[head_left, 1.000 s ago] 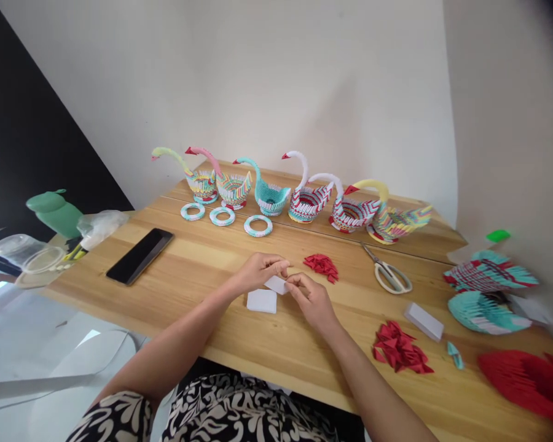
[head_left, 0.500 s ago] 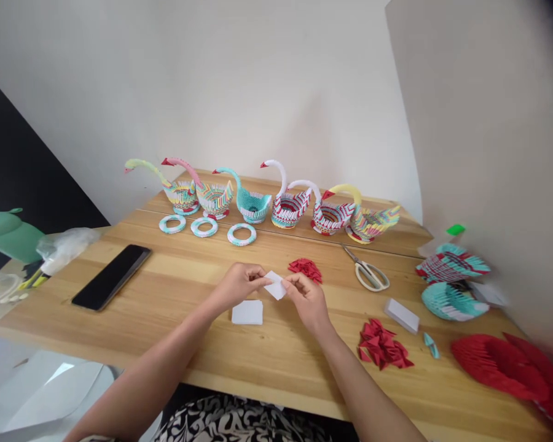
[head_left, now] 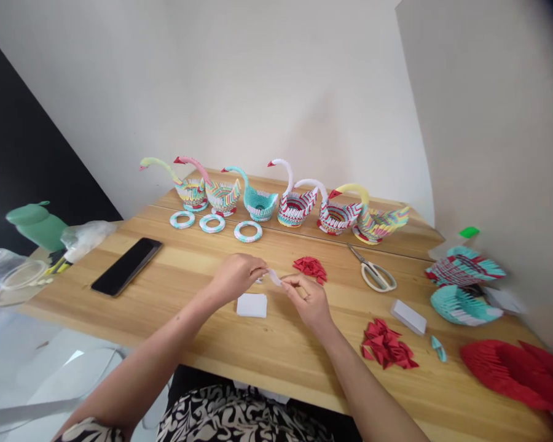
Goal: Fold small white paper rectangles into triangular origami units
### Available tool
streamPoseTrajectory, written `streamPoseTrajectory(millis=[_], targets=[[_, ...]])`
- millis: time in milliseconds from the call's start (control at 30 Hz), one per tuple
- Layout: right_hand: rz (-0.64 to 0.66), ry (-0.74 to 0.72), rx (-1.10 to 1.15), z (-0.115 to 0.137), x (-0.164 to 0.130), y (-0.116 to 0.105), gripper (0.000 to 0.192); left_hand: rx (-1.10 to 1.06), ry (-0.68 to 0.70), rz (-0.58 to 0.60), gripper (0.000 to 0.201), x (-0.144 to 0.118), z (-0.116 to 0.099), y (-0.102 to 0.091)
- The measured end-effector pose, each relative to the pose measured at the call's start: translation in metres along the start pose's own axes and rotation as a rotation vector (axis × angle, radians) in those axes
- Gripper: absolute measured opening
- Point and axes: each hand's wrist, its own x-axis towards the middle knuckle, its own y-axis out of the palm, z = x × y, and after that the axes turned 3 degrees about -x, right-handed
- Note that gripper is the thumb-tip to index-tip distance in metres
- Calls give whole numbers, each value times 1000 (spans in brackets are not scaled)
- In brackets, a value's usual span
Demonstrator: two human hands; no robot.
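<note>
Paper slip (head_left: 274, 276) now folded narrower, left hand (head_left: 238, 277), right hand (head_left: 308, 297) pinching it

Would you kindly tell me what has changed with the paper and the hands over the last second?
The small white paper, held flat-on between both hands before, now shows edge-on, apparently folded narrower. The left hand and right hand still pinch it above the table. The white paper stack, phone, scissors and red folded pieces lie as before.
</note>
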Motion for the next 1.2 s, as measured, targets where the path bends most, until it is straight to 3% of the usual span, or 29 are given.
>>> streamPoseTrajectory(millis=[167, 233, 333, 433, 567, 767, 933, 1067, 1133, 1200], targets=[[157, -339, -138, 12, -6, 9, 17, 76, 103, -86, 23, -34, 28, 5], [225, -426, -214, 12, -9, 16, 19, 84, 188, -67, 25, -48, 42, 9], [285, -497, -290, 11, -12, 26, 20, 63, 218, -113, 30, -62, 51, 7], [291, -447, -226, 9, -12, 27, 19, -88, 98, -215, 27, -67, 39, -4], [186, -247, -164, 6, -7, 19, 18, -321, -12, -145, 27, -56, 9, -9], [36, -157, -172, 2, -2, 4, 13, -202, -133, 3, 29, -16, -13, 12], [-183, -2, -42, 0, 3, -16, 21, -721, -337, 81, 35, 11, -17, 16], [-170, -229, -175, -1, 7, -29, 19, -916, -374, 95, 39, 18, -18, 18], [-109, -353, -204, -1, 8, -31, 18, -933, -374, 115, 40, 18, -19, 21], [-94, -379, -178, -1, 8, -30, 15, -906, -356, 149, 39, 16, -19, 25]])
